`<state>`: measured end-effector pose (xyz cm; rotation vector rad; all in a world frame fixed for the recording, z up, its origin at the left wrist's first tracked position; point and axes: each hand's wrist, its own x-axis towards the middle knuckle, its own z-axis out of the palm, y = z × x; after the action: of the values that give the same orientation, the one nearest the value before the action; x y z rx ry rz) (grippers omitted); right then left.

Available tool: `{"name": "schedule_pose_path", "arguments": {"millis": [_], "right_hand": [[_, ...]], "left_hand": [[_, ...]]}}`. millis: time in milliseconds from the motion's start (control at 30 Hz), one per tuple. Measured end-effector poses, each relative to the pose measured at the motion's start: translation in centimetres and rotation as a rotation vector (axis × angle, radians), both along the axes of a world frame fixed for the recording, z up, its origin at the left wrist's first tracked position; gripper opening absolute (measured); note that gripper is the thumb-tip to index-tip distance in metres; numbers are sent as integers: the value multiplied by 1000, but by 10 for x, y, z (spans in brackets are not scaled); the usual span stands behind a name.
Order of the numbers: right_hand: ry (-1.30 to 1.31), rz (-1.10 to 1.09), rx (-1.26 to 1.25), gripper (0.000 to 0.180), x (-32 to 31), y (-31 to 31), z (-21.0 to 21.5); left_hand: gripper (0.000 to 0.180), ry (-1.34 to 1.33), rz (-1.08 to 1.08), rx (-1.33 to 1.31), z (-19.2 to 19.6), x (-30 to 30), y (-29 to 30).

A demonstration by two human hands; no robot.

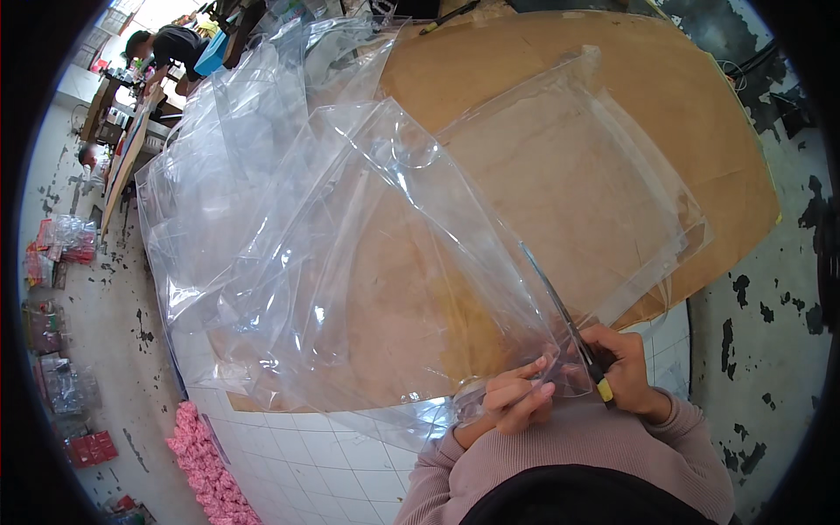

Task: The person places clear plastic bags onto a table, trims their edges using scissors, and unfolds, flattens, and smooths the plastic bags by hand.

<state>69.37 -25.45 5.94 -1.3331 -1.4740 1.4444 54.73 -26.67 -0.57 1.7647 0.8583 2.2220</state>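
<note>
Head view, lower right of frame: right hand [626, 363] is clenched on yellow-handled scissors [569, 324], blades running up-left along the clear plastic sheet [367, 262]. Left hand [516, 394], just beside, pinches the sheet's near edge over the brown cardboard-topped table [700, 131].

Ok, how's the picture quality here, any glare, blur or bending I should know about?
Head view: fisheye bends the brown board edges toward a black rim; daylight glares white off the clear plastic sheets, washing out their overlapping edges; the top left corner by the window is overexposed; the right hand with the scissors and the left hand are fairly sharp.
</note>
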Motion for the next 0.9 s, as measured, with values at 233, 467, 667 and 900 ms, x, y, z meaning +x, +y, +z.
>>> {"name": "schedule_pose_path", "arguments": {"millis": [233,467,667,900], "right_hand": [[132,9,-75,23,0,0,-3],[125,57,-44,23,0,4,-1],[81,74,-75,25,-11,19,11],[70,42,-47,27,-20,25,14]], "left_hand": [[18,13,27,18,1,0,-1],[17,2,43,14,0,1,-1],[18,8,-44,22,0,-3,0],[19,-1,-60,3,1,-3,0]]}}
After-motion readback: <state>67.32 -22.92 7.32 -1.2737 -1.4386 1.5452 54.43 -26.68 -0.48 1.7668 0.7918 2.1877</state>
